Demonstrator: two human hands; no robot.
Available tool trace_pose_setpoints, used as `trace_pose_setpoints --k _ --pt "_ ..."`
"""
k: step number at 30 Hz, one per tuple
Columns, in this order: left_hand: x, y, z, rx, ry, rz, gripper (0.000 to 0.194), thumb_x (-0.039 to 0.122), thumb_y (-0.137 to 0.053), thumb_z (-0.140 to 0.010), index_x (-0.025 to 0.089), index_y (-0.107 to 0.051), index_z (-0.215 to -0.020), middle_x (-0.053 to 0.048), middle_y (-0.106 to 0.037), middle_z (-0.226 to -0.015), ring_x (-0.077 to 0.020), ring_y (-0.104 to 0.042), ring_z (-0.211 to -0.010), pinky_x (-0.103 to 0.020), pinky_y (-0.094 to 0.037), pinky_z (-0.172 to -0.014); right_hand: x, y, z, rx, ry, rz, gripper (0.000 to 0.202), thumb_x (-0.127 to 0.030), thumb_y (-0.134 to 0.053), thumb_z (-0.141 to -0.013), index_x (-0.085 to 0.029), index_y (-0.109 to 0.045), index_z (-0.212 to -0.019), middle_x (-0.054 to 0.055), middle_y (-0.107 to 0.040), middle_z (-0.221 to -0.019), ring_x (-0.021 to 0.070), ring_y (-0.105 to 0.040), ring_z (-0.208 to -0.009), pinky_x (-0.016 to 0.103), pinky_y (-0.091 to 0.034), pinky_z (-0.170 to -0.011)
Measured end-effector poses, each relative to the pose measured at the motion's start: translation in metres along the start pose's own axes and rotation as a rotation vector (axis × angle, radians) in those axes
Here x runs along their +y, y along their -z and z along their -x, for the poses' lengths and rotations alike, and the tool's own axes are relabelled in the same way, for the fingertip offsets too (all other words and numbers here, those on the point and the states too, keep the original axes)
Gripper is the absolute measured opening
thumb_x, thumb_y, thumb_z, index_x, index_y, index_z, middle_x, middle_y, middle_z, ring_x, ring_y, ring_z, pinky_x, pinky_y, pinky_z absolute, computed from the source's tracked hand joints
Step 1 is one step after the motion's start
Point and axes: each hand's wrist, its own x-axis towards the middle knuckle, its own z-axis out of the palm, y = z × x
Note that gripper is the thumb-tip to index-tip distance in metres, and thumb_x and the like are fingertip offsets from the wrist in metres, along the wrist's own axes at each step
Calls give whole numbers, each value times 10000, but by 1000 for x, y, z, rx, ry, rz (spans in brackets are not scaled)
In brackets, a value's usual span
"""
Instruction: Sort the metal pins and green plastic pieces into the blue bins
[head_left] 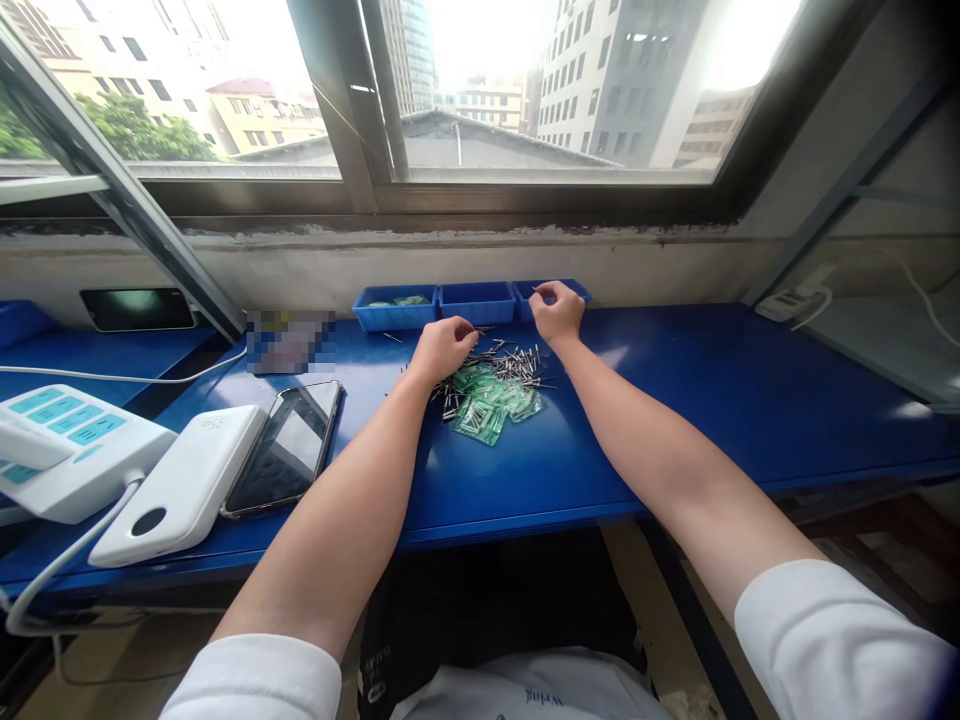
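Note:
My left hand [444, 350] is at the left side of a pile of thin metal pieces [517, 362] that look like blind rivets. Its fingers are curled together, and whatever they may hold is hidden. Over the front edge of the right blue bin [577, 290] is my right hand [559, 312]. Thumb and fingers meet there in a pinch, with what is between them too small to name. Small green-tinted clear bags [480, 418] lie at the front of the pile, with light-coloured pieces inside.
Left of the right bin stand a middle blue bin [478, 300] and a left blue bin [395, 308] holding bags. A phone [289, 450], a white power bank [180, 485] and a white power strip [79, 450] with cables lie on the blue table [712, 390]. Windows rise behind.

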Motion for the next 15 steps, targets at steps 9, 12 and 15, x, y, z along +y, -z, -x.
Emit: trace_pose_setpoints --k 9,12,15 --pt "-3 -3 0 -32 2 -55 231 342 -584 -813 192 -705 -940 -43 -732 -921 -201 -656 -850 -279 -491 -803 -9 -14 10 -355 250 321 569 -341 -600 -746 -156 -570 -1283 107 -568 -1302 340 -434 -1138 482 -386 -950" --pt "-4 -4 0 -47 -3 -73 248 352 -584 -812 187 -704 -952 -51 -731 -930 -205 -658 -856 -282 -494 -803 -10 -16 10 -442 255 398 662 -383 -618 -737 -158 -505 -1350 122 -496 -1373 351 -401 -1148 496 -377 -942" --pt "-3 -4 1 -54 -8 -79 254 354 -579 -815 184 -702 -959 -54 -730 -937 -204 -659 -860 -282 -495 -807 -11 -17 10 -476 257 433 706 -407 -605 -745 -161 -459 -1390 117 -448 -1422 359 -380 -1159 498 -370 -946"
